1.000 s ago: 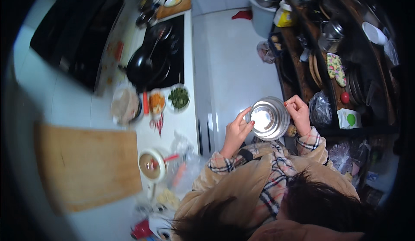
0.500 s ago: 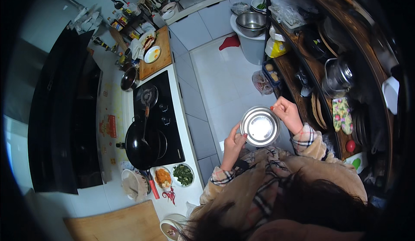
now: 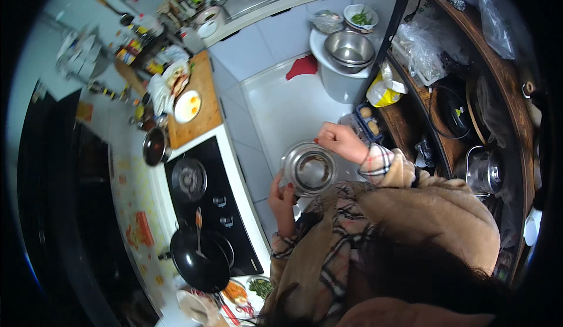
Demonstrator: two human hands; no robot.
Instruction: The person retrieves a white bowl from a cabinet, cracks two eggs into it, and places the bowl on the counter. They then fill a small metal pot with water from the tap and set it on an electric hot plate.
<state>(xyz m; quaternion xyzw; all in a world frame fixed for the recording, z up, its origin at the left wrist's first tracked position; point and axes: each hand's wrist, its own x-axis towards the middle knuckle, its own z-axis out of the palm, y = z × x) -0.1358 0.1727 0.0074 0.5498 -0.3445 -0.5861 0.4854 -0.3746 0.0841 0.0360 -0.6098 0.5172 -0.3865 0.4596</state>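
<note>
I hold a shiny round steel bowl (image 3: 300, 188) out in front of my body, above the floor. My left hand (image 3: 282, 207) grips its near left side, with the thumb toward the rim. At the far right of the rim, my right hand (image 3: 346, 143) is closed, the fingers curled and the thumb side at the edge. Inside the bowl is a brownish patch; whether it is contents or a reflection I cannot tell. To the left, a black wok (image 3: 202, 262) with a ladle (image 3: 199, 224) in it rests on the black cooktop (image 3: 218, 177).
A wooden board (image 3: 205, 101) carries a white plate of egg yolks (image 3: 187, 106). Nested steel bowls (image 3: 350, 48) stand on a grey bin (image 3: 343, 86). Crowded dark shelves (image 3: 448, 151) line my right. Plates of orange food (image 3: 236, 292) and chopped greens (image 3: 259, 286) lie near the wok.
My view has turned and the scene has shifted. The bowl and both hands now appear further left and slightly higher; the bowl has tilted, showing more of its inside.
</note>
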